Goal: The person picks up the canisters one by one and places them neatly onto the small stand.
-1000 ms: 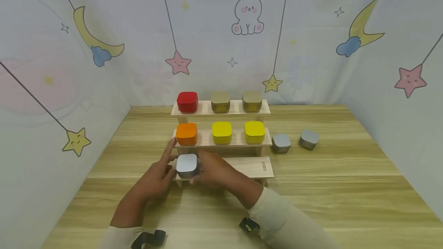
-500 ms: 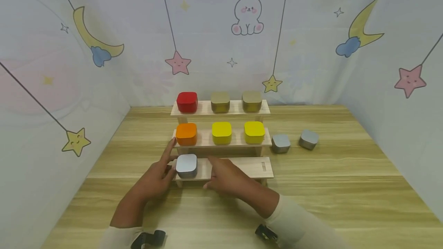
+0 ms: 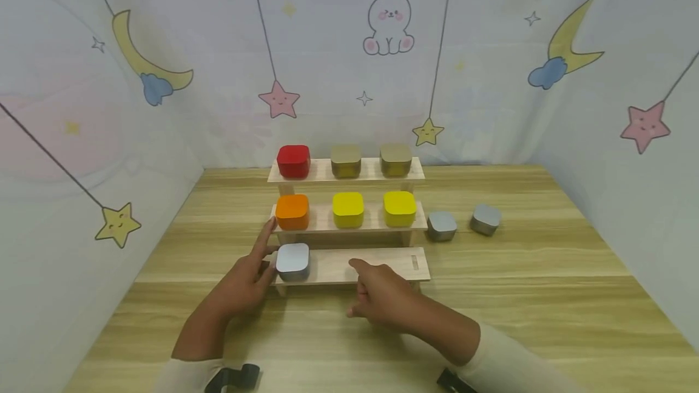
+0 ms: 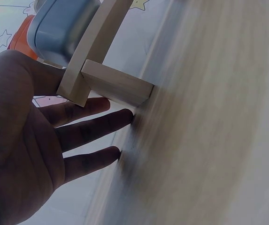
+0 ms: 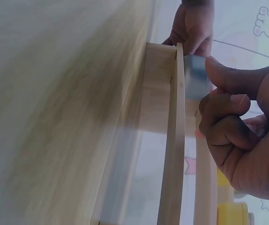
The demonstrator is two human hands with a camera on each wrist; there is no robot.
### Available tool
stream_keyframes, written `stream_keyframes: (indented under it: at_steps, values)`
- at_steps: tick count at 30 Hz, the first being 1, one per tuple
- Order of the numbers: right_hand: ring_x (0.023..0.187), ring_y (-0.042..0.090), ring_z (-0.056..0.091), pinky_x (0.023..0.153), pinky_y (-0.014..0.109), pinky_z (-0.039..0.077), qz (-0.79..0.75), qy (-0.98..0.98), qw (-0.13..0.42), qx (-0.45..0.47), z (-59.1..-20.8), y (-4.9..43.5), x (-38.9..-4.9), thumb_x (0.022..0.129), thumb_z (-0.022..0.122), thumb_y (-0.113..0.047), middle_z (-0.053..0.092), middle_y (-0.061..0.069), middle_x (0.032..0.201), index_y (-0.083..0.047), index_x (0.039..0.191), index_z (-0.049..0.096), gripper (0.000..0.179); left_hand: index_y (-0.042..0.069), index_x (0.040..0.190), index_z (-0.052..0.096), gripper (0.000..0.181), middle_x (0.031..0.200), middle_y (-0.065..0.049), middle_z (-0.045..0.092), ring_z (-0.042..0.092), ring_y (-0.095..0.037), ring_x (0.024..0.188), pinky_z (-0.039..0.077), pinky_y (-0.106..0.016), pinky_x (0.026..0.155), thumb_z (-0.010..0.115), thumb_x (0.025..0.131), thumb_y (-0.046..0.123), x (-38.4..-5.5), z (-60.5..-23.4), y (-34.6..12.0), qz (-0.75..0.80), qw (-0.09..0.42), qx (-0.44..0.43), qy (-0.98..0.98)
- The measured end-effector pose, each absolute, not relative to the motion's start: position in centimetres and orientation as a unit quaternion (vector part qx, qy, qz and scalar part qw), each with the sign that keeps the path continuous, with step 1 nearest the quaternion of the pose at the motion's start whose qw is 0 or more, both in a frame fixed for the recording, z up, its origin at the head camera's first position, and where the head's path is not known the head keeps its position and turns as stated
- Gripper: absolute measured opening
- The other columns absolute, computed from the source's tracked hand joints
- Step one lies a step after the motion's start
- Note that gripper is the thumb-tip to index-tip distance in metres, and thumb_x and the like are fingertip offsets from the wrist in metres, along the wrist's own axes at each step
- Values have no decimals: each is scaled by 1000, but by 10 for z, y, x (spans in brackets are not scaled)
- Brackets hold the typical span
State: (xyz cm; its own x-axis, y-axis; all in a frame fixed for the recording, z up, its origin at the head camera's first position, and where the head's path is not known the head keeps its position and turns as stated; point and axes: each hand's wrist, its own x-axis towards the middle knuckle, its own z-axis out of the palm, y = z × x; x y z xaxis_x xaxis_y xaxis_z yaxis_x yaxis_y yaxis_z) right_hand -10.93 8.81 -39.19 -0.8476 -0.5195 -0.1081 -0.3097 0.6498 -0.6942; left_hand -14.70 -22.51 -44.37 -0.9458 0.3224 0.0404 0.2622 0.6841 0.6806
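A silver rounded-square tin (image 3: 293,261) stands upright at the left end of the lowest step of a wooden three-step rack (image 3: 330,267). Beside that end is my left hand (image 3: 242,284). In the left wrist view its thumb lies against the end of the step, while the other fingers (image 4: 94,130) stretch out beneath, near the rack's leg. My right hand (image 3: 384,296) hovers at the front of the same step, right of its middle, and holds nothing. Its fingers are curled toward the palm in the right wrist view, where the silver tin (image 5: 197,75) shows blurred behind.
On the middle step sit an orange tin (image 3: 292,211) and two yellow ones (image 3: 347,209). The top step bears a red tin (image 3: 293,161) and two gold ones (image 3: 346,161). Two more silver tins (image 3: 441,225) lie on the wooden table right of the rack, before a printed curtain.
My right hand has let go of the silver tin and moved right along the lowest step, its fingers curling in. The tin and my left hand stay in place.
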Motion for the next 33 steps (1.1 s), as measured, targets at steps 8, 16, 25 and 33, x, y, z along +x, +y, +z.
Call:
stream_keyframes:
  at_steps: [8,16,25,33]
  values:
    - [64,3,48,83,33,57,-345,901,121,-232,-389,120,-104,92,88,-13,59,-8,75,7,158,45,82,33,176,-12,100,169,-29,45,74,-46,124,51,-66,116,54,109,1,-147,-442,-225,362,33,168,916]
    - [64,3,51,90,36,59,-363,903,114,-200,-385,146,-104,94,87,-15,62,-8,78,5,162,42,84,34,176,-12,100,166,-29,49,74,-46,124,52,-66,115,55,109,1,-147,-442,-226,363,38,165,916]
    - [69,8,52,71,25,51,-395,899,107,-156,-388,182,-106,95,86,-16,62,-2,84,5,163,42,83,36,175,-14,102,167,-29,48,74,-45,126,52,-66,116,55,109,2,-147,-444,-225,366,47,164,915]
    - [68,11,52,63,25,49,-377,913,91,-125,-387,208,-112,97,84,-17,64,0,87,6,160,46,77,37,175,-15,101,165,-28,50,72,-46,129,51,-66,117,55,110,5,-145,-440,-223,364,57,150,917]
